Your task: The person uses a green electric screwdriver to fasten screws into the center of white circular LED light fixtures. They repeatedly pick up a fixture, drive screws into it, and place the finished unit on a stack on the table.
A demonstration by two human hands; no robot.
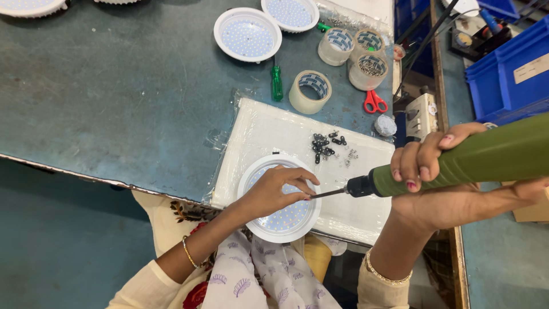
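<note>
**Driver bit at the rim of a round LED panel**

The left hand (273,191) lies spread over a round white LED light panel (280,197), fingers pressing down on its face and fingertips gathered near its right rim. The panel rests on a white plastic-wrapped board (269,129) at the near edge of the counter (114,86), just in front of the person. The right hand (426,163) is wrapped tight around a green electric screwdriver (486,154), held nearly level, its dark bit (329,193) pointing left and meeting the panel's rim right at the left fingertips. Whether a screw sits under the tip cannot be told.

A small heap of black clips and screws (327,146) lies on the board beyond the panel, toward the board's right side, so fastening parts remain unused. Judging from that, the panel in hand looks to be mid-way through fastening, not finished.

Toward the far edge of the counter lie two more round panels (247,34), face up, and parts of others at the far left corner. Near them are several rolls of clear tape (310,91), a green-handled screwdriver (277,83) and red-handled scissors (374,102). Blue bins (503,74) stand off the counter's right side.
</note>
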